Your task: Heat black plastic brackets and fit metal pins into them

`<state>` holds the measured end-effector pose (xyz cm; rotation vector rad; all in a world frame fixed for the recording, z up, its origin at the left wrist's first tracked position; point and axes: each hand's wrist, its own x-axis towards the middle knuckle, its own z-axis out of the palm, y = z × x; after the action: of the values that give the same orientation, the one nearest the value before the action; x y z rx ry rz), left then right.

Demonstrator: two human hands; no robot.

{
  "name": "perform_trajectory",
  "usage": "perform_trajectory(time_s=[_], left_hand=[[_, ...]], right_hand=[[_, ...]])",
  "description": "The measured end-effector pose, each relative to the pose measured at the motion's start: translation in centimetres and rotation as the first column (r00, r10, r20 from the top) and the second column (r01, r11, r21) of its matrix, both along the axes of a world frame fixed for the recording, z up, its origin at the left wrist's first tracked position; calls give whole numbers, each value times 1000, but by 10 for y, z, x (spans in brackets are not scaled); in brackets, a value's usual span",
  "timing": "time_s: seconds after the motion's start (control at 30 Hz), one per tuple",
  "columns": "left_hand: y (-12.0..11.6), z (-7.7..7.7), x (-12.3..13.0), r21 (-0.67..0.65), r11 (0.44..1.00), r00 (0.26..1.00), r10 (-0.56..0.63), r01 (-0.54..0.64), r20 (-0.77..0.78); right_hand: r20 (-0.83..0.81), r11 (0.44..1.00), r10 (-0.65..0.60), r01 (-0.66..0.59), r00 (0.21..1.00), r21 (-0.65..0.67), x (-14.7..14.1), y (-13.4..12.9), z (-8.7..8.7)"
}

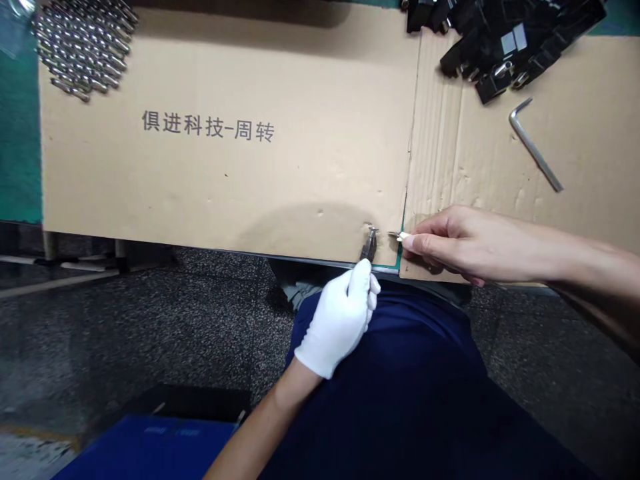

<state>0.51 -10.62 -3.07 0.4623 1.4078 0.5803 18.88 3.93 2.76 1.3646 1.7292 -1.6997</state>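
Observation:
My left hand, in a white glove, holds a small dark metal part with a bolt head upright at the near edge of a cardboard sheet. My right hand is bare, with a white cot on one fingertip. Its thumb and finger pinch a tiny metal piece close to the bolt head, with a small gap between them. An L-shaped steel hex key lies on the cardboard, up and to the right of my right hand.
Several steel pins lie in rows at the far left of the cardboard. Several black parts with metal fittings are heaped at the far right. Green table surface shows beyond the cardboard. Speckled floor and a blue crate lie below.

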Motion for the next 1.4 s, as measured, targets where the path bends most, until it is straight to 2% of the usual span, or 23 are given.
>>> perform_trajectory(time_s=[0.1, 0.23, 0.33, 0.43, 0.5, 0.67, 0.8, 1.13, 1.33, 1.4], left_hand=[[2, -4, -4, -37, 999, 993, 14, -9, 117], [4, -12, -8, -59, 998, 968, 32, -18, 248], [3, -17, -9, -68, 997, 951, 48, -28, 305], [3, -17, -9, -59, 998, 943, 46, -28, 329], [4, -16, -9, -48, 999, 946, 38, -23, 321], [6, -10, -9, -32, 999, 960, 9, 0, 282], [6, -10, -10, -35, 999, 958, 6, 4, 286], [6, -8, -11, -33, 999, 965, 4, 5, 264], [6, -9, -10, -39, 999, 961, 15, -5, 274], [6, -10, -10, -52, 999, 956, 19, -4, 293]], right_hand=[[-13, 997, -12, 13, 1000, 76, -1, -5, -1], [-13, 958, -124, 123, 992, 260, -10, -14, -5], [-14, 891, -180, 169, 984, 420, -16, -22, -9], [17, 793, -141, 103, 990, 600, -22, -28, -10], [10, 740, -91, 61, 996, 670, -25, -30, -11], [-122, 740, 11, 74, 992, 669, -27, -30, -15], [-86, 705, 89, -2, 992, 709, -29, -27, -18], [-56, 732, 117, -48, 992, 679, -31, -21, -12], [3, 683, 178, -126, 984, 719, -32, -20, -16], [2, 690, 173, -122, 985, 713, -31, -20, -17]])
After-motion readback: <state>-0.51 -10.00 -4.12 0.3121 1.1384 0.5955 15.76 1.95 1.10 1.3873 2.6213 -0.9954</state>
